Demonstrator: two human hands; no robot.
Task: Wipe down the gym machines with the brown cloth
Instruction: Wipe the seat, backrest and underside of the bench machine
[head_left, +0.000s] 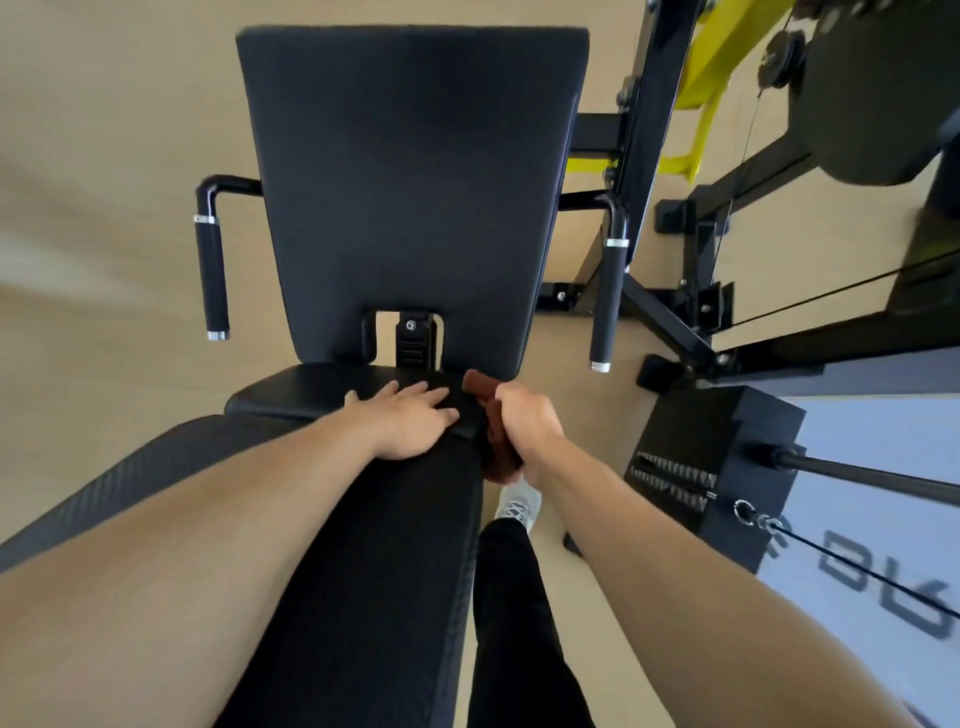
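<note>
The brown cloth (493, 431) is in the right hand (524, 423), bunched up; this grip is closed around it, with one end sticking out above the fist and the other hanging down below. The cloth lies against the right edge of the black pad (395, 519) of the gym machine, near the place where the small seat pad (291, 389) meets the big back pad (410, 182). I think the hand holds it at the side because the edge of the pad is the part being wiped now.

The left hand (410, 415) lies flat on the pad with straight fingers, so this grip is open and holds nothing. It probably steadies the person who leans over the machine, or keeps the pad from moving.

Two black handles (213, 270) stand on both sides of the back pad. I see no container in this view, so there is nothing to say about contents.
</note>
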